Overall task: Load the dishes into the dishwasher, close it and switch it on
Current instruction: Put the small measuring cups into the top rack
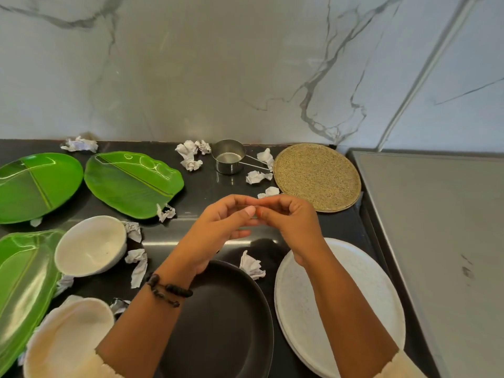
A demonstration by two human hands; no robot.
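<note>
Hovering: left hand (221,227) and right hand (286,222) meet fingertip to fingertip above the counter (207,186), fingers curled; I cannot tell whether they pinch anything. Black plate (226,323) lies below (rigid, breakable, probably slick); I'd take its rim.

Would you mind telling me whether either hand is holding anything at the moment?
Neither hand plainly holds a dish. The left hand and right hand meet fingertip to fingertip above the counter; anything tiny between them cannot be told.
</note>
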